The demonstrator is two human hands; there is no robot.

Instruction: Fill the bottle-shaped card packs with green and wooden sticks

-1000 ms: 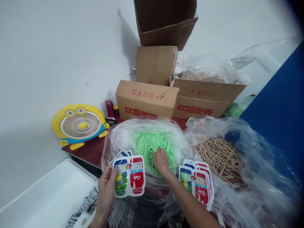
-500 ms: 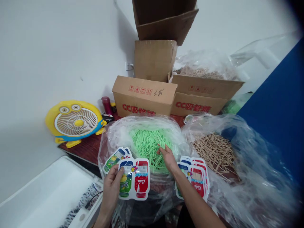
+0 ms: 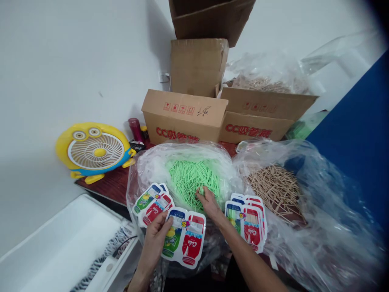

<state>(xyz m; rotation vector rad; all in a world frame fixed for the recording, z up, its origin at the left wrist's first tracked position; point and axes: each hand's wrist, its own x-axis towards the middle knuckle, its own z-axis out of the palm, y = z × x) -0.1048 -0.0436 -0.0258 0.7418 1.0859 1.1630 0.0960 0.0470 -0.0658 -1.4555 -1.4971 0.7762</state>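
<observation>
My left hand (image 3: 155,236) is closed on the edge of a jar-shaped Sprite and Cola packet (image 3: 192,244), thumb on top. The packet is tilted, its printed face toward me. Fingers pinched, my right hand (image 3: 212,207) is at the near side of a heap of thin green sticks (image 3: 187,174) in a clear plastic bag (image 3: 146,160). A few green sticks show between its fingertips. Similar packets (image 3: 148,202) lie to the left on the bag, partly behind the held one. More packets (image 3: 254,227) are stacked beyond my right forearm, which partly covers them.
Brown sticks (image 3: 275,190) lie in another clear bag (image 3: 322,227) on the right. Cardboard boxes (image 3: 182,115) stand along the back. A yellow fan (image 3: 99,152) and a dark red bottle (image 3: 135,129) are at the left, above a white bin (image 3: 51,247).
My left hand and its packet have moved right and slightly down, uncovering more of the left packets. My right hand has shifted slightly left, its fingers now pinched around green sticks. The view has tilted slightly.
</observation>
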